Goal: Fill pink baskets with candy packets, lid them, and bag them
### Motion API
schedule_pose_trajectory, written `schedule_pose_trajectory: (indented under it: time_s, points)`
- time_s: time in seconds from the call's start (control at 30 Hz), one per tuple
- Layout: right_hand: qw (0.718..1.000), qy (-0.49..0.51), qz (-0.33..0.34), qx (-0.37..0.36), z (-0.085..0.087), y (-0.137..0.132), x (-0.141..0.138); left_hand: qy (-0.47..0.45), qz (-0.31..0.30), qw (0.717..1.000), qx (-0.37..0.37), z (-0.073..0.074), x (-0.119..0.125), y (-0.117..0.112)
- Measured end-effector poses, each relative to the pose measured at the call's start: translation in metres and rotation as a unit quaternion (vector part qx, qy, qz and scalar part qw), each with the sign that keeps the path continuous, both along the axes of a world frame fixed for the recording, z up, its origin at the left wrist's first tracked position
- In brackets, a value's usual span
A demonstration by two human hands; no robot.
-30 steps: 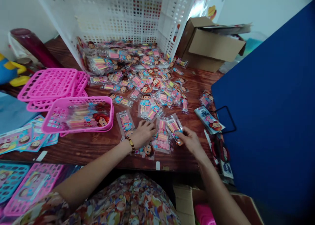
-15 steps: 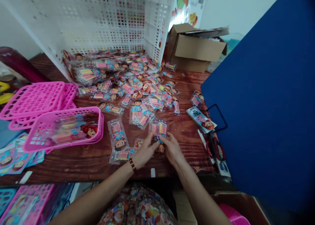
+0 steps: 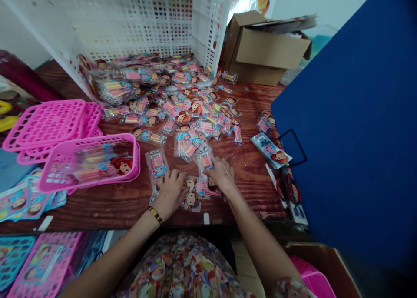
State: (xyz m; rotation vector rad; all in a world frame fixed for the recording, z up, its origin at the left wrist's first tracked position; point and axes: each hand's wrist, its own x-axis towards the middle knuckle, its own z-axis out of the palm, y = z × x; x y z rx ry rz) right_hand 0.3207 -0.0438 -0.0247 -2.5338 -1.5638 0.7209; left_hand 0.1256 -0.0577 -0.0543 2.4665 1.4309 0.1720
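Both hands rest on small clear packets printed with a cartoon girl, near the front edge of the wooden table [image 3: 110,202]. My left hand [image 3: 170,190] lies palm down, fingers spread, over packets [image 3: 192,198] at the front. My right hand [image 3: 222,175] lies flat beside it, fingertips touching a packet [image 3: 206,160] with pink strips. A single packet [image 3: 157,164] lies just left of the hands. A large pile of the same packets [image 3: 182,102] spreads behind them.
A white perforated crate [image 3: 130,20] lies tipped on its side behind the pile. Pink baskets [image 3: 48,124] stand at the left, the nearest one [image 3: 94,159] holding packets. A cardboard box [image 3: 267,50] sits at the back right; a blue panel [image 3: 352,137] fills the right. Red scissors [image 3: 288,189] lie by it.
Half a second ago both hands pinched one packet held up between them. Now the hands have come down flat on the packets on the table, the left one moved leftward.
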Motion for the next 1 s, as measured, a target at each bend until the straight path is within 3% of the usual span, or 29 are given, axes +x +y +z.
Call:
schedule_pose_trajectory:
  time_s: [0.17,0.23,0.3,0.37,0.43,0.53,0.63,0.77,0.87,1.0]
  points:
    - [1.000,0.011,0.011,0.026,-0.001,0.000,0.013,0.004,-0.016,0.999,-0.030,0.011,0.003,0.014]
    - [0.997,0.055,-0.026,0.055,-0.002,0.002,0.028,-0.007,-0.031,0.999,-0.027,0.014,0.010,0.019]
    - [0.979,0.124,-0.082,0.142,-0.001,0.002,0.047,-0.025,-0.072,0.996,-0.037,0.015,0.023,0.023]
    - [0.941,0.201,-0.128,0.241,0.003,-0.004,0.066,-0.047,-0.120,0.990,-0.060,0.014,0.039,0.027]
    - [0.900,0.282,-0.166,0.289,0.007,-0.018,0.081,-0.070,-0.143,0.984,-0.083,0.012,0.055,0.031]
    - [0.824,0.407,-0.253,0.302,0.014,-0.050,0.090,-0.107,-0.119,0.981,-0.111,0.007,0.072,0.037]
    - [0.736,0.504,-0.329,0.311,0.014,-0.078,0.081,-0.154,-0.065,0.975,-0.147,0.003,0.080,0.036]
    - [0.672,0.610,-0.325,0.266,0.005,-0.078,0.049,-0.218,-0.020,0.958,-0.187,0.002,0.092,0.019]
    - [0.677,0.638,-0.286,0.231,0.001,-0.062,0.029,-0.241,-0.009,0.950,-0.198,0.006,0.098,-0.005]
    - [0.735,0.607,-0.240,0.181,0.008,-0.054,0.032,-0.226,-0.022,0.950,-0.213,0.018,0.079,-0.041]
